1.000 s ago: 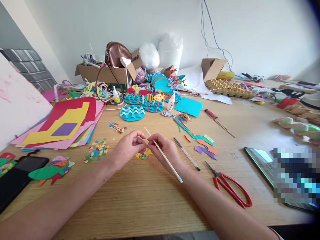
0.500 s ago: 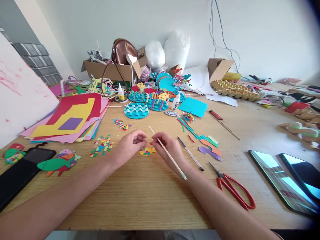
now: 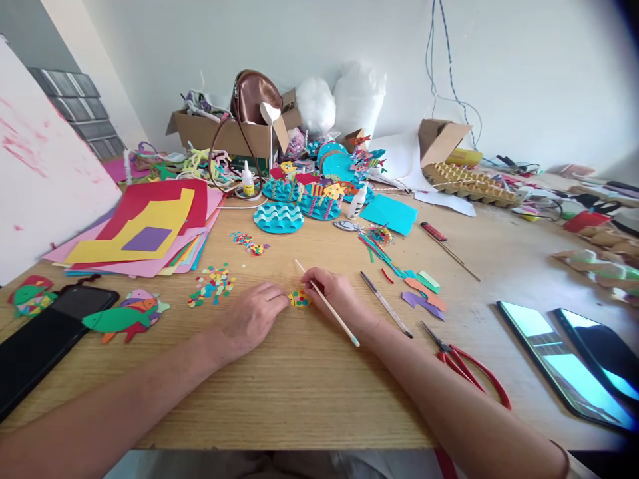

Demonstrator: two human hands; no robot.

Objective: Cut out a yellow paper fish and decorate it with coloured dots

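A small yellow paper fish (image 3: 299, 299) dotted with coloured scales lies on the wooden table (image 3: 309, 392). My left hand (image 3: 252, 317) rests flat on the table just left of it, fingertips touching its edge. My right hand (image 3: 337, 293) is closed on a thin wooden stick (image 3: 327, 303) with a pale blue tip, and its fingers press the fish's right side. A pile of small paper dots (image 3: 212, 285) lies to the left of my hands.
Red-handled scissors (image 3: 466, 362), a pen (image 3: 387, 305) and paper scraps (image 3: 422, 291) lie to the right. Two tablets (image 3: 566, 362) sit at the right edge. Coloured paper sheets (image 3: 144, 233), paper fish (image 3: 122, 318) and a black phone (image 3: 47, 342) are left. Blue wave discs (image 3: 278, 217), glue bottles and boxes stand behind.
Both hands have dropped from just above the table down onto it. The left hand has flattened out beside the yellow fish, and the right hand now presses on the fish.
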